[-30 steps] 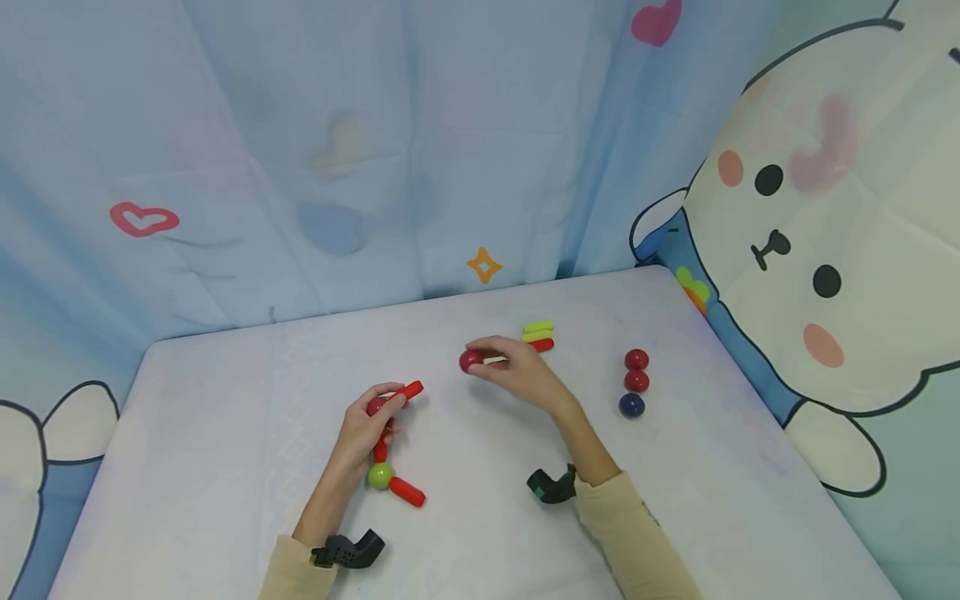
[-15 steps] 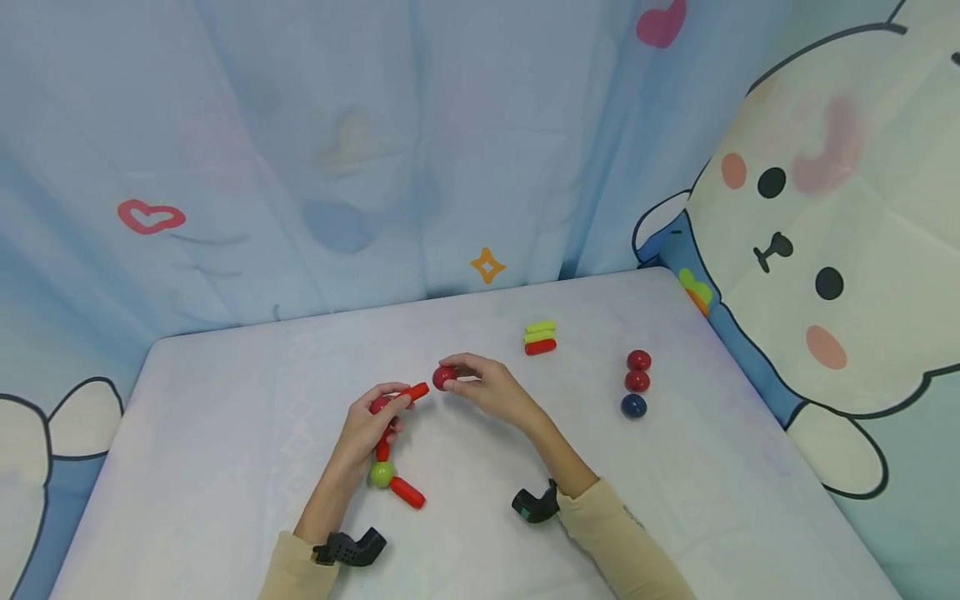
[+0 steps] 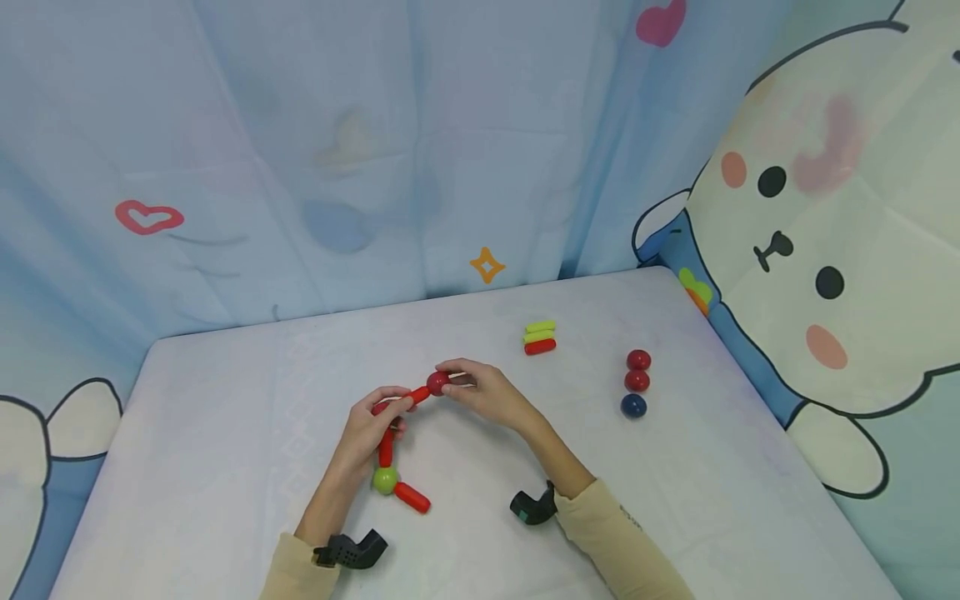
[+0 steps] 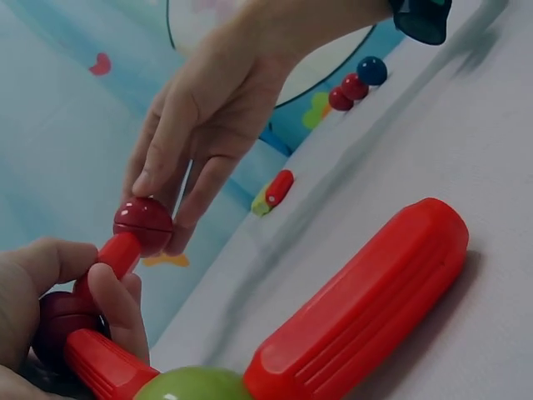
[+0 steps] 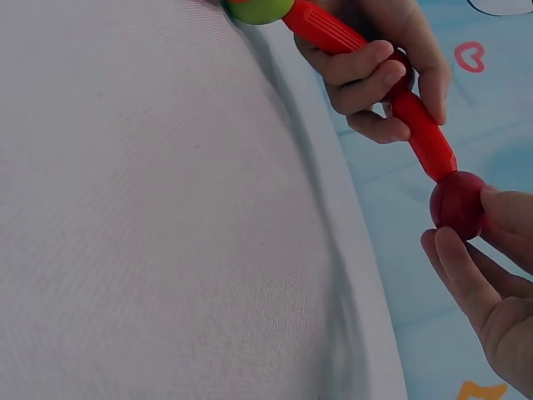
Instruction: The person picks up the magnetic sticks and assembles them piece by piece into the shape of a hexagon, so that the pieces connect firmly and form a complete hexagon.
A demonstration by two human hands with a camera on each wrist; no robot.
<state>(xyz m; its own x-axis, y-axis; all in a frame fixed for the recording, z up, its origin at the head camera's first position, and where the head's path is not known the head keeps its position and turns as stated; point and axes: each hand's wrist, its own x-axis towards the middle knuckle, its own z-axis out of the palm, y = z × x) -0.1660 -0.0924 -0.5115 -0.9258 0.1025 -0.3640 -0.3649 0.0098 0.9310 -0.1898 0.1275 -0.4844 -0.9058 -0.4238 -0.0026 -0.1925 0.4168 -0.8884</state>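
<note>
My left hand (image 3: 372, 427) grips a chain of red rods and balls, its fingers round a dark red ball (image 4: 65, 327) and the base of a red rod (image 5: 426, 137). Lower on the chain come another red rod (image 4: 104, 367), a green ball (image 3: 386, 480) and a further red rod (image 3: 412, 497) angled off to the right. Between thumb and fingertips my right hand (image 3: 491, 395) pinches a red ball (image 5: 458, 205), which sits right at the free end of the upper rod. Part of the held ball is hidden behind the left fingers.
At the back of the white table (image 3: 247, 375) lie two yellow-green rods (image 3: 540, 327) beside a red rod (image 3: 540, 347). Farther right, two red balls (image 3: 638, 371) and a dark blue ball (image 3: 633, 406) stand in a row. A blue curtain (image 3: 300, 167) hangs behind.
My right hand has brought the red ball left and down from near the loose rods to the rod's end. The left hand stays nearly in place; the chain's lower part has shifted slightly.
</note>
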